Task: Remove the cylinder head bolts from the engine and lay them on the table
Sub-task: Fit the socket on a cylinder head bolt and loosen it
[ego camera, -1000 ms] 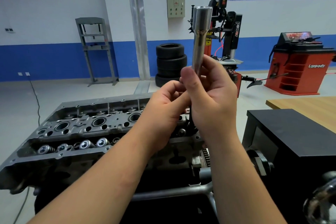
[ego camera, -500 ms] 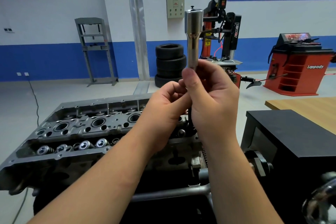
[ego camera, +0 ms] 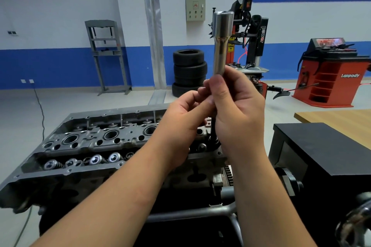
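Head view: both hands — right hand point(ego camera: 239, 114) gripping, left hand point(ego camera: 185, 118) pinching — on upright socket point(ego camera: 221, 44), barely shifted from before, bolt point(ego camera: 213, 132) still seated.

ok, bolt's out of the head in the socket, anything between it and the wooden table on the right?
Partly. The black cabinet stands between the hands and the wooden table; its top lies below the right hand and left hand gripping the socket and bolt, so carrying over looks clear.
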`<state>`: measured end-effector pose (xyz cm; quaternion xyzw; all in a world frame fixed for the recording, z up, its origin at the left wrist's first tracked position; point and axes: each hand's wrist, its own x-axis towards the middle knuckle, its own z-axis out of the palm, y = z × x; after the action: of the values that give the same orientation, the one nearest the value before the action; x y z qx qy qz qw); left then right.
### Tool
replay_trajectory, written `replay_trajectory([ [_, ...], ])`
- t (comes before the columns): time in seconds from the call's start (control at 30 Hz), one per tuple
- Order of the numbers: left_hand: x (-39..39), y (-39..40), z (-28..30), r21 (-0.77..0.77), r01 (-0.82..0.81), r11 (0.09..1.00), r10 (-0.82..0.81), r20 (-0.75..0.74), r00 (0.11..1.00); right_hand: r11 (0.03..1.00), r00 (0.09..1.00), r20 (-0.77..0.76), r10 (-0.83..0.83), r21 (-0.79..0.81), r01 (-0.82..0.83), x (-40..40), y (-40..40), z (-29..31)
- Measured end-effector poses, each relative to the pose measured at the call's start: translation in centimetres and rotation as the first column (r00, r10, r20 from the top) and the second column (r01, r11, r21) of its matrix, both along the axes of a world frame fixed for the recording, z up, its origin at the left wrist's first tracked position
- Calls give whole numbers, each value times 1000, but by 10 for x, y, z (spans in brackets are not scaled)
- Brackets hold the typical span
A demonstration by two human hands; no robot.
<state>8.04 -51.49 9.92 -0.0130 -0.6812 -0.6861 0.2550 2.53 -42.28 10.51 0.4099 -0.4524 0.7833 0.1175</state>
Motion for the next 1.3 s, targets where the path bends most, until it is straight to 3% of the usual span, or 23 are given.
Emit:
replay_trajectory([
  [0.2,-6,-3,-4,-28,37,999,-35,48,998,999,999,23,24,31,-25,-4,5,3],
  [0.43,-5,-6,-6,2,-34,999,34,-41,999,997,997,-21,-71,-15,71,3,-2,1],
  [0.6,-4,-1,-3,-15,30,999,-30,6,1000,1000,999,39,16,-26,-15,2,0,3],
  [0.77,-1,-1,-2,-20,44,999,-44,-10,999,997,997,-34,-76,8,76,5,-1,3],
  [0.87,-1,-2,-3,1,10,1000,-10,-53,999,999,999,-24,-34,-11,34,3,-2,1],
  [1.1,-3,-2,-3,-22,91,996,-91,9,996,999,999,35,30,-35,-29,2,1,3],
  [1.3,0,-2,-3,-13,2,1000,-2,-35,999,999,999,-5,-42,3,42,2,-1,0],
])
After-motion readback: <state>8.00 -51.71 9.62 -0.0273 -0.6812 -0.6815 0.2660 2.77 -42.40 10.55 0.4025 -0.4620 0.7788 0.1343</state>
